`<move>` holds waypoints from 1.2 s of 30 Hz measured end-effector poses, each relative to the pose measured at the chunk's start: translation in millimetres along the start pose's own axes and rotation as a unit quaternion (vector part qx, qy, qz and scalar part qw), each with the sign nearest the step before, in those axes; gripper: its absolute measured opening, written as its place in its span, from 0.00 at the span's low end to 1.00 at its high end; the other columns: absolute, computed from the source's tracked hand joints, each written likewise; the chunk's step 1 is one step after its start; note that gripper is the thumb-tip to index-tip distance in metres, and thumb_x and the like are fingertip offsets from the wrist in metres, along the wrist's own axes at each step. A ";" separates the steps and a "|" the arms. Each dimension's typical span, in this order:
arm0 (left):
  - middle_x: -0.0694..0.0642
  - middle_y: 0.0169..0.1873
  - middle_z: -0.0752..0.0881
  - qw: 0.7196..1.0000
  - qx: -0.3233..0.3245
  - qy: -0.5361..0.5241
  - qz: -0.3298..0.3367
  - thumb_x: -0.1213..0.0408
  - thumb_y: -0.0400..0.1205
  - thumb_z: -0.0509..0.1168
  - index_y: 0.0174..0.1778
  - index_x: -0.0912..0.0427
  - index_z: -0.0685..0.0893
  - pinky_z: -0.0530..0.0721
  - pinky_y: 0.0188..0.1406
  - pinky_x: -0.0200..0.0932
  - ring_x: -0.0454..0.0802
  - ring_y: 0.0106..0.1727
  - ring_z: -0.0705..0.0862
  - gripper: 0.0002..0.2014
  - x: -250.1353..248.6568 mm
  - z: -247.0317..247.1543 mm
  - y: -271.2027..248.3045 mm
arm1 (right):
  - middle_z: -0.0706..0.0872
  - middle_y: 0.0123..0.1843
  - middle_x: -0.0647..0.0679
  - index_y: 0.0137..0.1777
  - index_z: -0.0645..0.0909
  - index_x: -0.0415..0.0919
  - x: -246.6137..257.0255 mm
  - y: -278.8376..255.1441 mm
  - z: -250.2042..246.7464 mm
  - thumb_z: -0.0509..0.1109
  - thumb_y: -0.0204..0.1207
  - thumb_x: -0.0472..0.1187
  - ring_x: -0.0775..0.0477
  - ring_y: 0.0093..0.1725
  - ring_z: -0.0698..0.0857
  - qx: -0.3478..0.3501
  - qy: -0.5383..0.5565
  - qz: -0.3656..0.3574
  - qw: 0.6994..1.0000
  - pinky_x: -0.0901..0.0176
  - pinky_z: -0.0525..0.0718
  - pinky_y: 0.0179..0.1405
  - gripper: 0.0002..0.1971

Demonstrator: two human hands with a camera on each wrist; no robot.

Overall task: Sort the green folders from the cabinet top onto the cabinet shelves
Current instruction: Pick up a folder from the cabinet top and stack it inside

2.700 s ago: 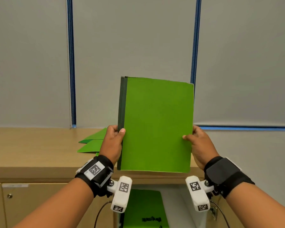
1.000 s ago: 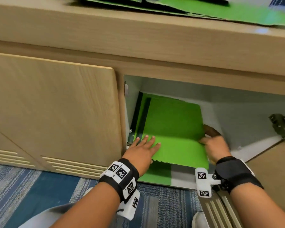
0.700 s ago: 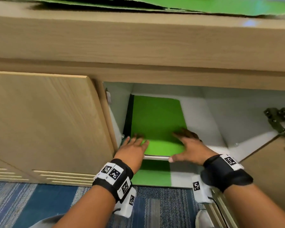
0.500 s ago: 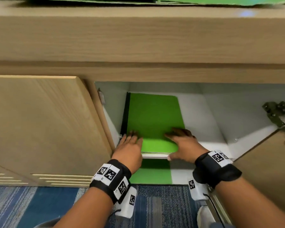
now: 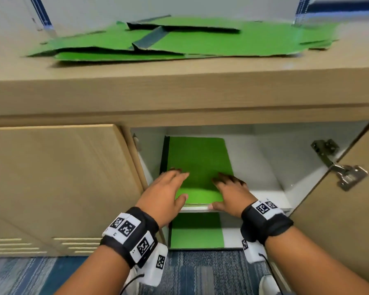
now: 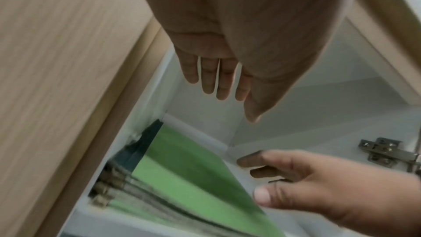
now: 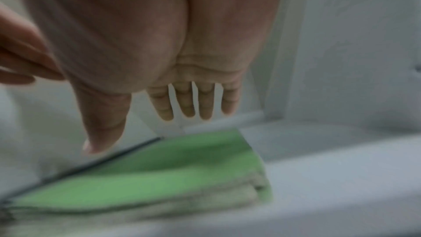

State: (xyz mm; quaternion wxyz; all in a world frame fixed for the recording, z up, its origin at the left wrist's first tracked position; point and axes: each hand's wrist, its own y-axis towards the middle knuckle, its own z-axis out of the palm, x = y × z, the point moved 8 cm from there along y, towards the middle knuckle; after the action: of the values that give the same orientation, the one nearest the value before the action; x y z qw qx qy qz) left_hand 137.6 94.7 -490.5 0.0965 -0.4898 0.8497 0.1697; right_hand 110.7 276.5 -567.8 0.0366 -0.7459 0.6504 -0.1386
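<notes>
Both hands, left (image 5: 166, 192) and right (image 5: 231, 194), are held flat, fingers straight, above the shelved folder stack (image 5: 198, 167), gripping nothing. More green folders (image 5: 179, 42) are spread over the cabinet top (image 5: 179, 81).

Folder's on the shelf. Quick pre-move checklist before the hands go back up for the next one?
1. Top folder lies flat on the upper shelf stack: ok.
2. Left hand free of the folder: ok, wrist view shows straight fingers above it, holding nothing.
3. Right hand free: ok, fingers straight, nothing held.
4. Stack square with the shelf front edge: cannot tell, hands cover the near corners.
5. More folders left on the cabinet top: ok, a loose pile lies there.
6. Cabinet door out of the way: ok, swung open on the right.
</notes>
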 end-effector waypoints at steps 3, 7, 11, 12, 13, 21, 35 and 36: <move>0.48 0.72 0.73 1.000 -0.012 0.006 0.023 0.53 0.83 0.62 0.80 0.48 0.66 0.70 0.74 0.42 0.46 0.73 0.71 0.28 -15.5 -32.6 -1.0 | 0.70 0.79 0.45 0.79 0.65 0.49 29.4 -31.9 -50.6 0.67 0.74 0.62 0.41 0.75 0.73 -0.049 0.042 -0.049 0.997 0.47 0.74 0.72 0.35; 0.47 0.70 0.77 0.997 -0.055 0.014 0.044 0.52 0.83 0.61 0.77 0.47 0.69 0.73 0.71 0.44 0.46 0.71 0.74 0.25 -42.0 -99.7 -1.9 | 0.79 0.68 0.53 0.71 0.75 0.52 72.7 -92.8 -137.0 0.64 0.79 0.57 0.49 0.66 0.80 -0.124 0.040 -0.127 0.983 0.54 0.79 0.61 0.22; 0.44 0.64 0.83 0.994 -0.093 0.019 0.062 0.48 0.83 0.58 0.70 0.43 0.77 0.79 0.65 0.47 0.44 0.65 0.81 0.19 -71.0 -172.8 -8.0 | 0.86 0.56 0.57 0.61 0.80 0.54 102.9 -153.2 -218.6 0.63 0.79 0.59 0.54 0.54 0.83 -0.183 0.032 -0.170 0.968 0.54 0.82 0.54 0.16; 0.45 0.60 0.85 0.992 -0.103 0.034 0.057 0.46 0.82 0.56 0.66 0.44 0.79 0.81 0.60 0.48 0.46 0.61 0.83 0.18 -77.0 -191.2 -9.3 | 0.86 0.53 0.58 0.58 0.81 0.54 107.3 -165.6 -237.5 0.63 0.79 0.59 0.56 0.50 0.83 -0.198 0.042 -0.175 0.964 0.55 0.83 0.52 0.14; 0.45 0.55 0.87 0.991 -0.116 0.053 0.052 0.44 0.81 0.54 0.61 0.45 0.80 0.83 0.55 0.49 0.48 0.57 0.85 0.18 -83.1 -209.9 -9.9 | 0.87 0.49 0.58 0.56 0.81 0.54 109.5 -174.8 -254.5 0.63 0.79 0.58 0.58 0.47 0.83 -0.211 0.053 -0.176 0.960 0.56 0.82 0.48 0.13; 0.51 0.62 0.79 0.990 -0.112 0.089 -0.008 0.51 0.82 0.61 0.67 0.49 0.79 0.78 0.62 0.47 0.52 0.65 0.79 0.18 -99.6 -292.3 34.1 | 0.87 0.49 0.57 0.54 0.84 0.51 98.7 -168.8 -340.7 0.68 0.77 0.52 0.56 0.47 0.83 -0.261 0.093 -0.132 0.952 0.62 0.78 0.47 0.10; 0.52 0.77 0.67 0.977 0.059 0.182 -0.092 0.26 0.77 0.48 0.78 0.39 0.67 0.70 0.71 0.66 0.59 0.77 0.64 0.36 -55.2 -260.0 66.2 | 0.81 0.46 0.37 0.49 0.80 0.34 54.2 -61.0 -403.8 0.67 0.80 0.52 0.40 0.44 0.79 -0.156 0.099 0.052 0.981 0.51 0.80 0.47 0.18; 0.51 0.77 0.67 0.979 0.053 0.174 -0.091 0.26 0.77 0.47 0.78 0.39 0.67 0.70 0.70 0.66 0.58 0.76 0.64 0.36 -54.1 -259.6 65.2 | 0.81 0.50 0.37 0.51 0.79 0.35 49.6 -53.1 -409.4 0.66 0.80 0.54 0.39 0.48 0.81 -0.157 0.089 0.069 0.981 0.52 0.80 0.50 0.19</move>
State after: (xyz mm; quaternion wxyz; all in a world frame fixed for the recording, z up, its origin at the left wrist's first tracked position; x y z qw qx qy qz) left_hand 108.8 68.8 -220.2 -0.0122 -0.5812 0.8132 0.0270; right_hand 63.3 287.3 -154.9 -0.1293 -0.6803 0.7149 -0.0973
